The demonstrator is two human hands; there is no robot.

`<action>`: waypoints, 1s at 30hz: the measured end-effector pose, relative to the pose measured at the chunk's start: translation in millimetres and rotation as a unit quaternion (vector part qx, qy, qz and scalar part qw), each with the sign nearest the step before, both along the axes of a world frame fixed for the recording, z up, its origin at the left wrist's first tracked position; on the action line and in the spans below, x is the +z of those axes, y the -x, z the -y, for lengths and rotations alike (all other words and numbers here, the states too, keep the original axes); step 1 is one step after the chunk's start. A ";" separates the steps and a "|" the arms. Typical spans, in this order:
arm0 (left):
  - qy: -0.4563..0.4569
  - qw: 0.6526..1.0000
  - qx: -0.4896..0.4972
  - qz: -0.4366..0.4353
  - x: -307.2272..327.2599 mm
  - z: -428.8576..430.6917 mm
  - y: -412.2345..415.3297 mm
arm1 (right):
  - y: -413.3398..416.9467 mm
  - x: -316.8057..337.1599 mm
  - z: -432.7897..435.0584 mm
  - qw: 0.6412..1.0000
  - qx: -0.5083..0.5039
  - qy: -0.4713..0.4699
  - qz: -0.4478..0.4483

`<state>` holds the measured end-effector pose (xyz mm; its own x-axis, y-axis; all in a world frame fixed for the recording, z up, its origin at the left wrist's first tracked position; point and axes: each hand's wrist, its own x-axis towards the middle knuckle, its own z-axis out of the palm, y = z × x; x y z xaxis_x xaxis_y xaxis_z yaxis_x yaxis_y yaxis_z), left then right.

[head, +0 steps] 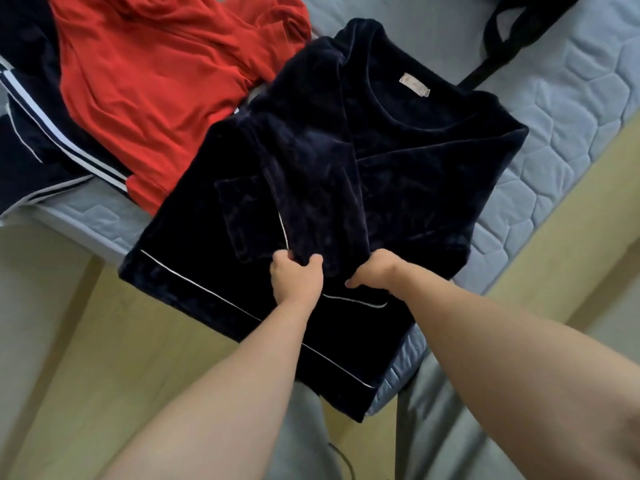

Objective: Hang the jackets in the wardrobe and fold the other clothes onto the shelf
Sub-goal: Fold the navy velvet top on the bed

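Two bare arms reach out from the bottom of the view, over grey trousers [443, 410]. Both hands meet near the lower middle of a dark blue top [408, 174] that lies flat on the bed [571, 116].

One sleeve [311, 168] is folded across the front of the top. The left hand [296, 278] pinches the end of that sleeve between thumb and curled fingers. The right hand [374, 271] is just beside it. Its fingers are curled down into the soft cloth of the top, gripping a fold.

The top looks fuzzy and shiny, like velvet. It has a round neck with a small pale label [415, 85] inside. A thin white line [214, 289] runs near its bottom edge, and a square pocket [242, 209] sits on the front. Its bottom edge hangs a little over the corner of the bed.

The bed cover is pale blue-grey and puffy, with stitched shapes. A smooth, crumpled red shirt [145, 81] touches the top's far left side. A dark jacket [41, 133] with white stripes lies under the red shirt. A black strap [502, 36] lies at the far right. The floor [121, 323] is yellowish.
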<state>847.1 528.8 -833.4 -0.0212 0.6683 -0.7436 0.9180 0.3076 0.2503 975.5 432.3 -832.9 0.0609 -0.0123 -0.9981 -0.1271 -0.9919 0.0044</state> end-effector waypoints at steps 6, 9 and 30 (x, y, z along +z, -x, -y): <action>0.176 0.981 0.086 0.006 -2.9 30.7 30.8 | 15.2 7.8 29.0 0.992 -0.119 0.012 -0.048; 0.156 0.988 -0.001 -0.021 -5.8 31.6 37.6 | 19.2 4.9 39.3 0.997 -0.062 0.026 -0.033; -0.273 0.882 -0.382 0.034 -4.0 -161.2 -157.2 | 18.6 -10.8 52.7 0.996 0.068 0.057 0.005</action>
